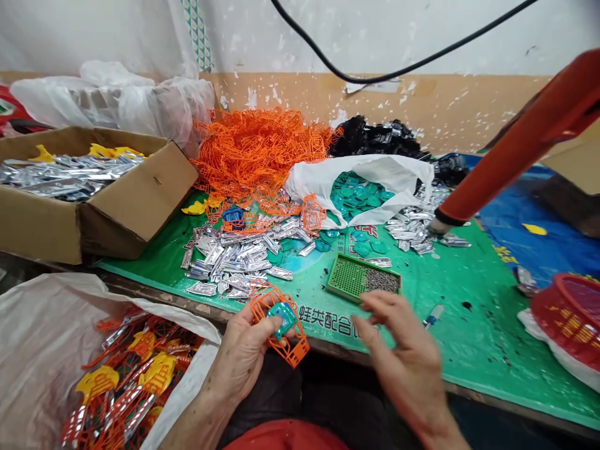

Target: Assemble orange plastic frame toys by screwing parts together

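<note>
My left hand (239, 353) is closed around an orange plastic lattice frame (294, 350), its thumb pressing a small teal plastic piece (284, 319) against the frame. To the right, my right hand (405, 356) hovers over the table's front edge with fingers apart, and nothing shows in it. Just beyond its fingertips lies a green tray (344, 281) with a grid of holes, its right part covered with tiny metal screws (382, 280). A small screwdriver-like tool with a blue end (434, 315) rests on the table to the right of that hand.
Silver plates (239, 256) lie behind my left hand. Orange frames (267, 150) pile up at the back, beside a white bag (309, 178) of teal pieces. A cardboard box (135, 206) and an open sack (187, 381) stand left. An orange-red bar (515, 137) slants down at right, near a red basket (557, 322).
</note>
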`<state>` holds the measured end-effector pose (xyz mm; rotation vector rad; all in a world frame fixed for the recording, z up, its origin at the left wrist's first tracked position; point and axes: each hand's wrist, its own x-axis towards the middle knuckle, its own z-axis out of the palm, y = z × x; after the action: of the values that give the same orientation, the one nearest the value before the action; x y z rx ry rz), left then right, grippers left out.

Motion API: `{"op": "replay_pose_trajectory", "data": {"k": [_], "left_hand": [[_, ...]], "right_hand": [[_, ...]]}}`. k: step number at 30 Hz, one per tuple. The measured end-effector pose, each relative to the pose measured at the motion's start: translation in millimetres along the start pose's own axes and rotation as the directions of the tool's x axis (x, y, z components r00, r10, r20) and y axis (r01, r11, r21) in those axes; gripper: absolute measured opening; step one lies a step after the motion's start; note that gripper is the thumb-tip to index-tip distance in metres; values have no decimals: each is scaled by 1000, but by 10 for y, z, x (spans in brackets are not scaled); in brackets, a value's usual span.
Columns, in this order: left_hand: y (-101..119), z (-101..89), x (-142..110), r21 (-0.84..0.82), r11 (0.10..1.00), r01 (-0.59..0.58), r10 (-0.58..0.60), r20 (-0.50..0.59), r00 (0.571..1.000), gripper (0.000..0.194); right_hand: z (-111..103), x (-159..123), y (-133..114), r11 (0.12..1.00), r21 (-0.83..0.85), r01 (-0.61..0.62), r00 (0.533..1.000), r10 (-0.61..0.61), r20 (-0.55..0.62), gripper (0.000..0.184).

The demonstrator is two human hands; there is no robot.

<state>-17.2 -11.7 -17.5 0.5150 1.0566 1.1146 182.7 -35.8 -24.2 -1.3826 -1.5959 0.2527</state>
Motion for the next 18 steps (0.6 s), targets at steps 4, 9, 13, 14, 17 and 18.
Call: {"op": "replay_pose_trajectory", "data": {"k": [4,9,13,14,17,18], "left_hand": [[-41,-43,16,-17,1000,21,-21,20,1000,33],[-71,-73,29,-6,999,50,-49,91,995,31],[-82,-66,19,23,996,85,-87,103,991,31],[-86,-67,15,29,995,93,-95,109,989,31],[-97,-87,10,54,993,106,-112,127,986,30],[-99,-96,11,65,992,112,-119,129,984,30]], "right_hand": [[-554,443,320,975,-188,-117,944,50,-327,27],[-1039,1167,640,912,-262,-315,794,101,-600,85],[-996,1641,740,967,215,-137,899,212,-383,82],[-947,1733,730,939,327,-103,915,218,-339,73],[-820,1932,635,835,538,-115,927,284,-244,47],[-795,1969,593,802,580,-144,926,316,-207,43]]}}
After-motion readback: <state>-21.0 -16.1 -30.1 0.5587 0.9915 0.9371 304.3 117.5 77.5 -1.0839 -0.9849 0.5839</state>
